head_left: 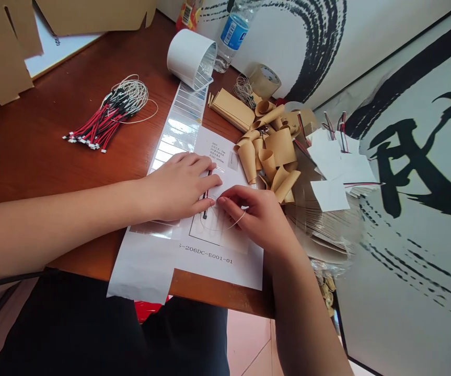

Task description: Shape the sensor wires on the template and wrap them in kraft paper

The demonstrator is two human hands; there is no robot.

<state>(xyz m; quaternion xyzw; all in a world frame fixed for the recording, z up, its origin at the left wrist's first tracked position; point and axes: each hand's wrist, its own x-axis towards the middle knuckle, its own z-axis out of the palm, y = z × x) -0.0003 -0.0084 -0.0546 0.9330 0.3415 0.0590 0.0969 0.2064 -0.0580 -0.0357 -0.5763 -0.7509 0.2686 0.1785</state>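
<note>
A short red-and-black cable with a thin white wire lies on a printed white sheet. My left hand rests over the cable, fingers spread and fingertips pressing it against the sheet. My right hand pinches the white wire between thumb and forefinger, close to my left thumb. The wire curves in a loose loop below the fingertips. Under my left hand runs a strip of clear-fronted labels or pouches, its far end rolled up. My fingers partly cover the cable.
A bundle of similar cables lies at the left. Curled brown paper pieces sit at the right beside a stack of brown cards. Behind are a tape roll and a water bottle. White cards with cables lie far right.
</note>
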